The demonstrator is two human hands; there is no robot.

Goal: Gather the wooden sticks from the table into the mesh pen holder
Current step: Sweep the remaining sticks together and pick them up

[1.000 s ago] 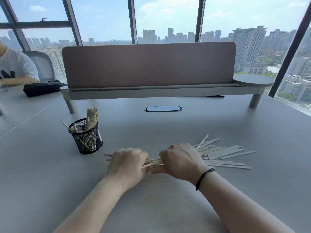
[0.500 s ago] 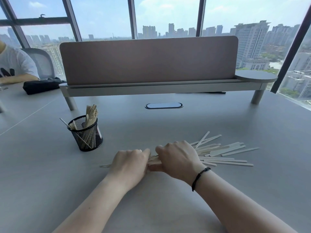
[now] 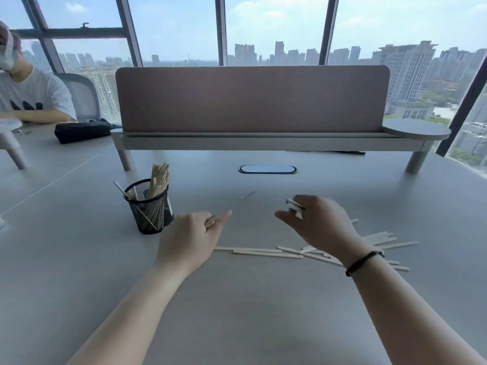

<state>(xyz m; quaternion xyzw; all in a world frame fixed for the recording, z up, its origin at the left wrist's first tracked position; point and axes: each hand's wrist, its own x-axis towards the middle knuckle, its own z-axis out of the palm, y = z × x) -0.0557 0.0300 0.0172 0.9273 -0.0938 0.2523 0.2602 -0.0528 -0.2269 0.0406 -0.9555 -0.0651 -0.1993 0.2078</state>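
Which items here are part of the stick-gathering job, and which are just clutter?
Job:
- black mesh pen holder, sticks already inside
- pale flat wooden sticks loose on the grey table
- left hand, gripping sticks
- right hand, gripping sticks

Lying about:
- black pouch
- brown desk divider panel
- oval cable grommet

Pale natural-wood sticks; black wire-mesh pen holder; matte grey table; dusty pink-brown divider panel; black cord bracelet; black pouch; white printed T-shirt.
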